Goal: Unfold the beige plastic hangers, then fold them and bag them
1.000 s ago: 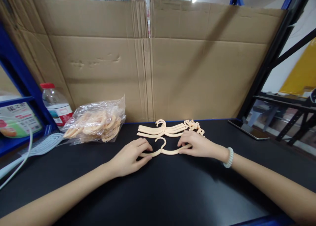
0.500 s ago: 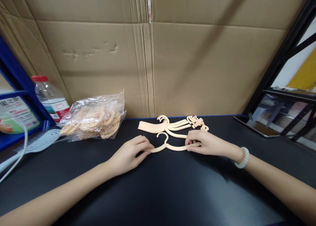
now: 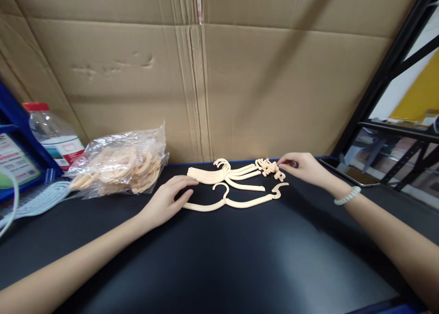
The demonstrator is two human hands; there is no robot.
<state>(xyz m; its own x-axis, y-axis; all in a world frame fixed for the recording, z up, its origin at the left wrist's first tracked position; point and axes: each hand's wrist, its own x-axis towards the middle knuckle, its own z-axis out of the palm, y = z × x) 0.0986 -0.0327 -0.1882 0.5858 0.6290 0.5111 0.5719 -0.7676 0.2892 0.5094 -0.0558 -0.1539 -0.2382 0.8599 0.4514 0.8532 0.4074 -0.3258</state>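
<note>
A cream plastic hanger (image 3: 247,203) lies on the black table, its hook towards the back. A small curved piece (image 3: 278,191) sits at its right end. My left hand (image 3: 168,198) rests by the hanger's left end, which it partly hides; its fingers are stretched out and the thumb is apart. My right hand (image 3: 303,167) is at the right edge of a pile of small cream pieces (image 3: 269,166), thumb and fingertips close together. Whatever is between them is too small to make out. Behind the hanger lies a stack of like hangers (image 3: 209,175), some with arms fanned apart.
A clear bag of cream pieces (image 3: 120,160) stands at the left, before a bottle with a red cap (image 3: 51,135). A white mesh-like object (image 3: 43,202) lies nearby. Cardboard (image 3: 274,85) walls the back. A black metal rack (image 3: 380,85) and a dark tray (image 3: 356,174) are at the right.
My right hand has left the hanger and moved right and back to the small pieces. My left hand has slid left and opened out. The hanger's right-end piece now shows.
</note>
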